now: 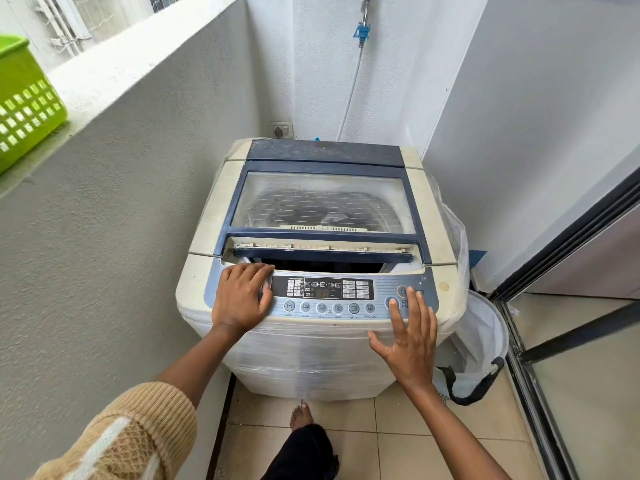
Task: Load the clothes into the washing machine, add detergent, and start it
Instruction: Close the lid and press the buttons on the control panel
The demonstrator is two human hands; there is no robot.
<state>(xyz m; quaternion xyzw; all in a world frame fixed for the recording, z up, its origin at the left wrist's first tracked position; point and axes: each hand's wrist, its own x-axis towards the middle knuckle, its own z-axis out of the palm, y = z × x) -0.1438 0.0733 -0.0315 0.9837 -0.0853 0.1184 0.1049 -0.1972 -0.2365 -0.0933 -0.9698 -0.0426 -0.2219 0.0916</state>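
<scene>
The top-loading washing machine (pixel 311 237) stands in the corner ahead of me, its glass lid (pixel 323 202) lowered but gapped at the front edge. My left hand (pixel 240 297) lies flat, fingers together, on the control panel (pixel 322 296) beside that gap. My right hand (pixel 408 336) is spread, index fingertip on the round start/pause button (pixel 392 302). Right of it sits a white laundry bag (pixel 485 337); far left, a green basket (pixel 24 98) on the ledge.

Single head-worn wide-angle view, looking forward and steeply down, washing machine (pixel 311 271) close at twelve o'clock, edges bowed, probably lens distortion, no second view
</scene>
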